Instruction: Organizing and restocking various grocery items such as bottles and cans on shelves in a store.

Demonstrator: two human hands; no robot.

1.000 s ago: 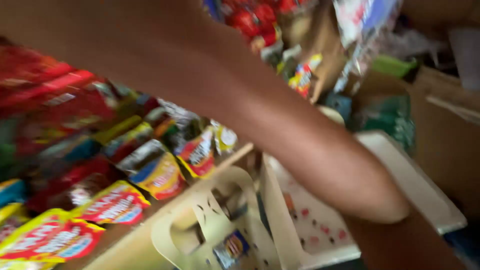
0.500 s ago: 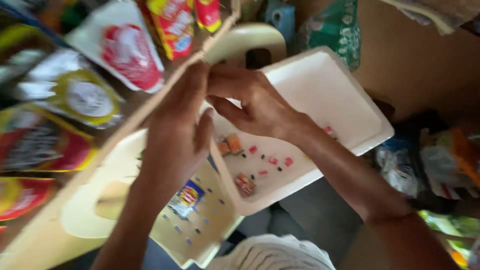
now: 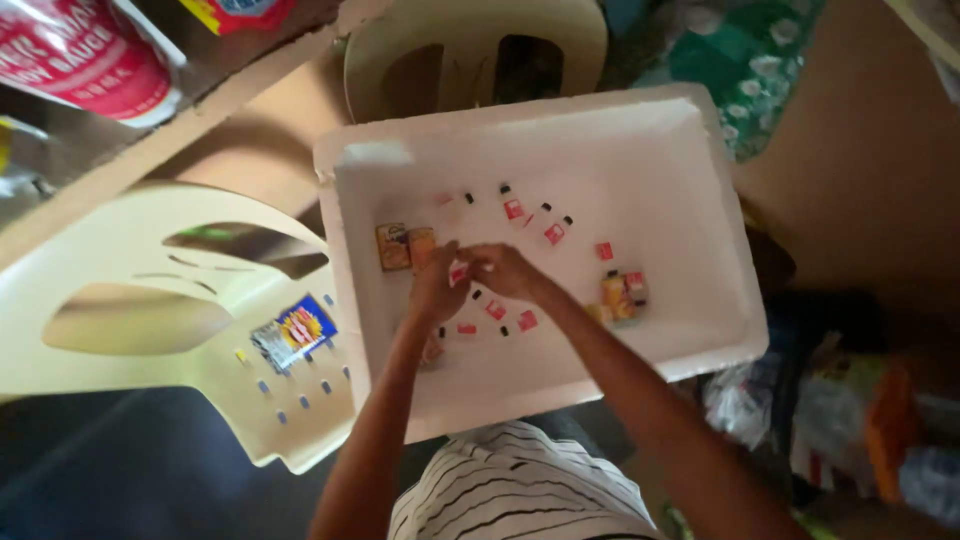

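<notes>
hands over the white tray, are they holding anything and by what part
Both hands, left and right, meet on one small red-and-white item over the tray. Fingers cover it, so the grip point cannot be told.

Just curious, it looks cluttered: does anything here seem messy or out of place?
The tiny red-labelled bottles lie scattered on their sides across the white foam tray. A small colourful packet lies on the cream plastic chair, outside the tray.
</notes>
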